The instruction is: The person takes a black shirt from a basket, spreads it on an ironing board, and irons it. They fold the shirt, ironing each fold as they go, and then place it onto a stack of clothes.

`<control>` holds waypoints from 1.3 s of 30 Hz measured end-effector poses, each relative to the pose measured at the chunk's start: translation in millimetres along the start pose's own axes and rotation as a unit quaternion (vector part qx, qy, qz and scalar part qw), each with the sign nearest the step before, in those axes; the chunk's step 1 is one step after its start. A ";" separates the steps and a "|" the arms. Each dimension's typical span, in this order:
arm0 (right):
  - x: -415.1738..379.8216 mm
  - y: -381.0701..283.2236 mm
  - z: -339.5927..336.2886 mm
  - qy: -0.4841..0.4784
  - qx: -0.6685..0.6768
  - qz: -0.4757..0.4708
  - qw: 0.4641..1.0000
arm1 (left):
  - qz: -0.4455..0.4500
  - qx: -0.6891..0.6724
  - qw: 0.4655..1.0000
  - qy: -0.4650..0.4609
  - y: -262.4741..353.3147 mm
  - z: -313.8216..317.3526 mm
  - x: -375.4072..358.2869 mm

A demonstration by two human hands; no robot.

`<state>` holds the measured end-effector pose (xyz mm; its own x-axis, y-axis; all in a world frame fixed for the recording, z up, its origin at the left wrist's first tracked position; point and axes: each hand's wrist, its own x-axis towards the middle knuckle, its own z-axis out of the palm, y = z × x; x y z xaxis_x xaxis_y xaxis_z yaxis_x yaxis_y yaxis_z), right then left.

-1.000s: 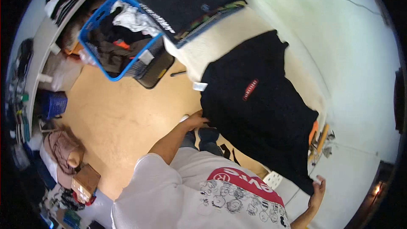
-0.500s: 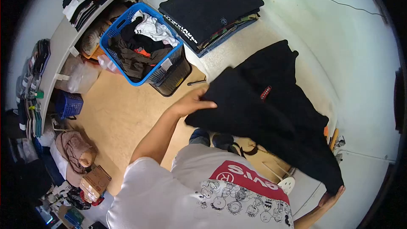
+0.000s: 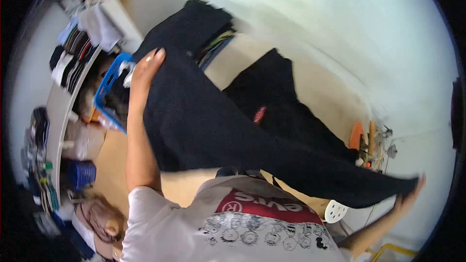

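A large black shirt (image 3: 208, 121) with a small red label (image 3: 259, 114) is stretched across the view. My left hand (image 3: 149, 65), raised at the upper left, is closed on one edge of it. Far to the lower right, my right hand (image 3: 410, 195) grips a narrow end of the same shirt. That hand is somewhat blurred, and cloth hides part of its fingers. Part of the shirt rests on the pale table (image 3: 330, 99).
Behind the raised cloth, a folded clothes stack (image 3: 216, 48) is partly covered. A blue basket (image 3: 109, 80) with clothes stands left of my left hand. Shelves (image 3: 56, 116) with folded clothes line the left side. A white perforated stool seat (image 3: 335, 212) stands below the shirt.
My left hand has lifted its edge of the shirt up and left, spreading the cloth wider. My right hand has moved slightly up and right. The camera view has shifted.
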<state>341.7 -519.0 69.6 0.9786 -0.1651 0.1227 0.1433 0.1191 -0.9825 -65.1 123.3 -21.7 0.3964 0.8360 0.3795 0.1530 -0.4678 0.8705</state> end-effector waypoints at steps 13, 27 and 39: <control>229.4 -100.5 172.2 -0.115 0.123 -0.214 0.962 | 0.170 -0.416 0.890 0.073 225.7 84.8 289.6; 103.4 192.5 98.6 -0.271 -0.272 -0.024 0.923 | -0.212 -0.115 0.962 0.126 -62.6 108.3 24.7; -24.7 289.8 52.6 -0.261 -0.619 -0.231 0.704 | -0.077 0.249 0.964 -0.053 -197.7 81.6 -129.2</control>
<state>366.8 -428.9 -210.7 0.8368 0.5148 0.1862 0.5421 -0.8269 -0.1498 -72.7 84.3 -268.4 0.4210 0.8847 0.2003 0.6227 -0.4425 0.6453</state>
